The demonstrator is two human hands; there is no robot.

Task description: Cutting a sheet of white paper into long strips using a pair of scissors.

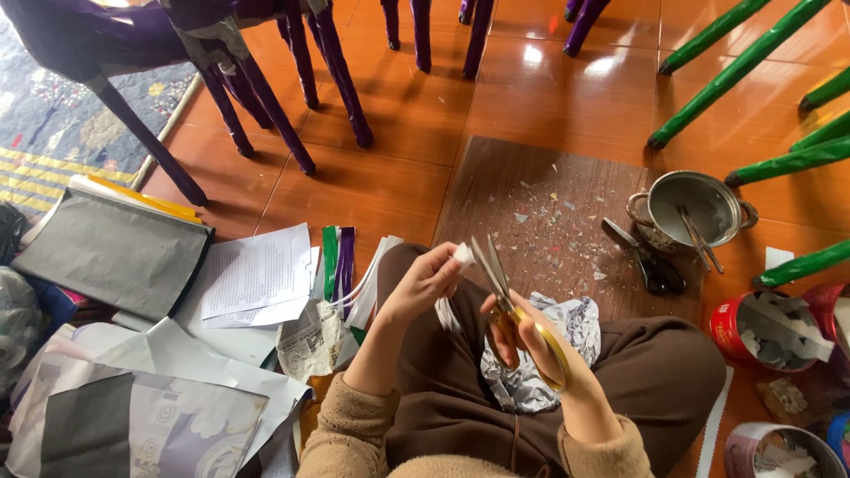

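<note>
Sitting cross-legged on the orange floor [390, 190], brown trousers, tan sleeves. Left hand [423, 281] up over the left knee, grip pinched shut on a small white paper scrap [463, 257] between thumb and fingertips. Right hand [531, 341] looped through the yellow handles of the scissors [500, 283], grip closed around them. Scissors long axis running up and slightly left, tips pointing away from the body toward the scrap, blades parted a little, right beside the paper and maybe touching it, hard to tell. Crumpled white-grey paper [567, 327] lying in the lap under the right hand.

Around that: brown mat [531, 190] littered with tiny paper bits, black scissors [645, 261] lying on it, just beside a small metal pot [692, 208] with 2 sticks in it. Red tin [768, 332] full of paper pieces on the right. Printed sheets [257, 274] and a grey folder [111, 252] piled on the left. Purple chair legs [341, 80] up top, green-wrapped legs [744, 62] top right.
</note>
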